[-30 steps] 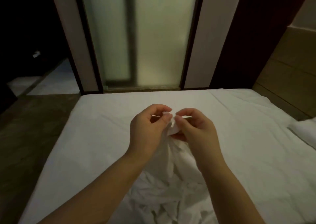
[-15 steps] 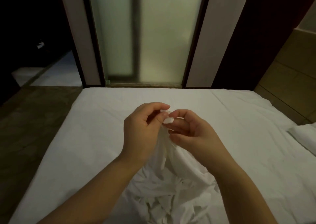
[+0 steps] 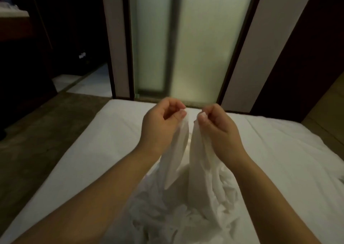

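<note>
- Head view, nearest item: white cloth, crumpled in a heap at the near edge of the bed, about midway along that edge. Two gathered strands rise from the heap to the hands.
- Left hand: raised over the middle of the bed, fingers curled. Thumb and fingertips pinch the top of the left strand.
- Right hand: just beside the left hand with a narrow gap between them, fingers curled, pinching the top of the right strand.
- Change noted: half a second ago both hands met at one pinched spot of the cloth. They have since lifted and drawn apart, each keeping its own hold.
- Reading of the change: an edge or opening seems to have been found, and spreading the cloth looks to have just begun. Most of it still lies bunched.
- Bed surface: white and mostly smooth, with light creases toward the right edge.
- Floor: dark, along the bed's left edge.
- Frosted glass door: beyond the far edge of the bed, pale and lit, in a dark frame.
- Brands, labels, writing: none legible anywhere.
</note>
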### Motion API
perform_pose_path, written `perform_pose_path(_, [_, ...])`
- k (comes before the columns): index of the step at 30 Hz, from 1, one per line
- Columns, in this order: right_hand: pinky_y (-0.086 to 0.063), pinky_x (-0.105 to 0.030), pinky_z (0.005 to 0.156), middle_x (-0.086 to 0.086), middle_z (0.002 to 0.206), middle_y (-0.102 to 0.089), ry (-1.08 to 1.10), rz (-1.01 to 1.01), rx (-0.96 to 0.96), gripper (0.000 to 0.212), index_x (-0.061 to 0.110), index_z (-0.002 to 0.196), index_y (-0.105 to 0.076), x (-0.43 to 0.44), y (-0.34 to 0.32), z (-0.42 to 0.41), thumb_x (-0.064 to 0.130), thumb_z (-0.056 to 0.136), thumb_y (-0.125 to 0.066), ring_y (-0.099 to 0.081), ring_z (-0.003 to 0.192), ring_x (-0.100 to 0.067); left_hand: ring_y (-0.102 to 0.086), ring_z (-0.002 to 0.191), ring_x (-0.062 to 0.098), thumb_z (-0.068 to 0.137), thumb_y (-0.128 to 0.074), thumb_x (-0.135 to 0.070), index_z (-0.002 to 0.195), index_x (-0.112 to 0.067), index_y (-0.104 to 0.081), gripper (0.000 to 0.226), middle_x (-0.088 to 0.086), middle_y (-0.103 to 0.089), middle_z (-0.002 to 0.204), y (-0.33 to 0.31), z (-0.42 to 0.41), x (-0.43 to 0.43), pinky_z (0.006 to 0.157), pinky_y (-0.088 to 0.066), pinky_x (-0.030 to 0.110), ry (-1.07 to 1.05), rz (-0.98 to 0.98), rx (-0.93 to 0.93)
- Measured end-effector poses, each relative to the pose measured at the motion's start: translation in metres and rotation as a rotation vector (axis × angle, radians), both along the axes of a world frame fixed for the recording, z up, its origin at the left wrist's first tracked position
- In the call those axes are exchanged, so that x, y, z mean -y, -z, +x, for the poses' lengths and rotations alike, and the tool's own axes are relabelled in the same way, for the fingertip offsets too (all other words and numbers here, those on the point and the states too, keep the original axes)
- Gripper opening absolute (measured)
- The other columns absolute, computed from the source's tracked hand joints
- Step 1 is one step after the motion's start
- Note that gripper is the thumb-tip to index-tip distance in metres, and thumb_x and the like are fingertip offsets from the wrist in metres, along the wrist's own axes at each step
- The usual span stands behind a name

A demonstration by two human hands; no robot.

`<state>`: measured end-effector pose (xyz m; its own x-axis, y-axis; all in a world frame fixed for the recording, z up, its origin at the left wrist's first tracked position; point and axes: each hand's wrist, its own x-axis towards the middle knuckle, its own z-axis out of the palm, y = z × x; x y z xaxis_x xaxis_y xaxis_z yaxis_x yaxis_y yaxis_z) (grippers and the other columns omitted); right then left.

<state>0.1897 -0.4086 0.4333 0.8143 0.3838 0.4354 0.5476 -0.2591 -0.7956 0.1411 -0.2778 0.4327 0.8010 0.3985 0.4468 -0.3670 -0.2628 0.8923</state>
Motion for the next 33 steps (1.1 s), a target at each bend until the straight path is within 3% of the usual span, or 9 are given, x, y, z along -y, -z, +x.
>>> perform_pose_path(5, [-0.038, -0.026, 0.059, 0.002, 0.065, -0.045, -0.107, 0.207, -0.063, 0.017, 0.017, 0.073, -0.047, 0.002, -0.056, 0.041, 0.012, 0.088, -0.052, -0.042, 0.059, -0.010, -0.057, 0.069, -0.002, 0.085, -0.062, -0.001, 0.077, -0.023, -0.058, 0.024, -0.008, -0.060, 0.074, -0.066, 0.042, 0.010, 0.069, -0.049, 0.017, 0.036, 0.095, 0.118])
perform_pose_path(11, [-0.033, -0.020, 0.048, 0.010, 0.049, -0.043, -0.357, 0.355, -0.060, 0.017, 0.016, 0.092, -0.054, 0.019, -0.108, 0.057, 0.004, 0.096, -0.044, -0.037, 0.046, -0.006, -0.059, 0.074, 0.003, 0.086, -0.063, -0.007, 0.084, -0.019, -0.059, 0.013, -0.005, -0.062, 0.078, -0.113, 0.059, 0.023, 0.073, -0.051, 0.017, 0.061, 0.181, 0.202])
perform_pose_path(14, [-0.034, -0.022, 0.048, 0.010, 0.050, -0.048, -0.262, 0.251, 0.007, 0.009, 0.019, 0.091, -0.060, 0.018, -0.108, 0.060, 0.025, 0.091, -0.053, -0.039, 0.046, -0.005, -0.062, 0.080, 0.015, 0.086, -0.063, -0.007, 0.085, -0.018, -0.057, 0.012, 0.002, -0.062, 0.082, -0.113, 0.060, 0.024, 0.076, -0.054, 0.026, 0.097, 0.160, 0.185])
perform_pose_path(16, [-0.035, -0.020, 0.049, 0.010, 0.049, -0.053, -0.199, 0.131, 0.008, 0.024, 0.019, 0.094, -0.062, 0.014, -0.103, 0.061, 0.040, 0.082, -0.056, -0.042, 0.044, -0.001, -0.061, 0.079, 0.017, 0.086, -0.062, -0.004, 0.086, -0.017, -0.056, 0.015, 0.005, -0.061, 0.082, -0.110, 0.061, 0.020, 0.076, -0.056, 0.029, 0.124, 0.127, 0.182])
perform_pose_path(19, [-0.033, -0.024, 0.047, 0.004, 0.050, -0.047, -0.212, 0.083, -0.055, 0.047, 0.003, 0.090, -0.066, 0.005, -0.099, 0.064, 0.045, 0.076, -0.053, -0.038, 0.043, -0.005, -0.058, 0.076, 0.017, 0.086, -0.060, -0.001, 0.086, -0.015, -0.056, 0.015, 0.007, -0.058, 0.081, -0.107, 0.065, 0.009, 0.074, -0.055, 0.031, 0.160, 0.109, 0.153])
perform_pose_path(24, [-0.030, -0.021, 0.046, 0.002, 0.051, -0.041, -0.147, 0.105, -0.035, 0.039, -0.006, 0.077, -0.061, -0.012, -0.097, 0.068, 0.033, 0.085, -0.060, -0.034, 0.044, -0.006, -0.062, 0.079, 0.020, 0.094, -0.051, -0.015, 0.094, -0.023, -0.050, 0.008, 0.002, -0.062, 0.081, -0.083, 0.073, -0.010, 0.069, -0.056, 0.032, 0.362, -0.058, 0.056])
perform_pose_path(26, [-0.030, -0.020, 0.045, -0.001, 0.053, -0.041, -0.133, 0.150, -0.048, 0.038, -0.009, 0.077, -0.058, -0.018, -0.095, 0.070, 0.027, 0.089, -0.059, -0.034, 0.044, -0.006, -0.064, 0.089, 0.028, 0.095, -0.047, -0.022, 0.099, -0.027, -0.047, 0.006, 0.007, -0.064, 0.093, -0.072, 0.075, -0.016, 0.077, -0.056, 0.039, 0.429, -0.075, -0.001])
perform_pose_path(29, [-0.029, -0.021, 0.046, -0.002, 0.054, -0.040, -0.108, 0.177, -0.046, 0.035, -0.007, 0.075, -0.057, -0.025, -0.092, 0.070, 0.025, 0.090, -0.059, -0.033, 0.045, -0.007, -0.063, 0.097, 0.031, 0.094, -0.048, -0.025, 0.102, -0.029, -0.046, 0.009, 0.010, -0.064, 0.102, -0.060, 0.078, -0.023, 0.084, -0.055, 0.043, 0.435, -0.045, 0.003])
perform_pose_path(33, [-0.032, -0.015, 0.046, 0.009, 0.049, -0.047, -0.044, 0.177, -0.024, 0.025, 0.004, 0.072, -0.061, -0.024, -0.089, 0.069, 0.020, 0.091, -0.059, -0.037, 0.043, -0.002, -0.064, 0.093, 0.023, 0.092, -0.052, -0.026, 0.098, -0.028, -0.053, 0.006, 0.007, -0.065, 0.099, -0.058, 0.084, -0.028, 0.078, -0.057, 0.033, 0.364, -0.002, 0.043])
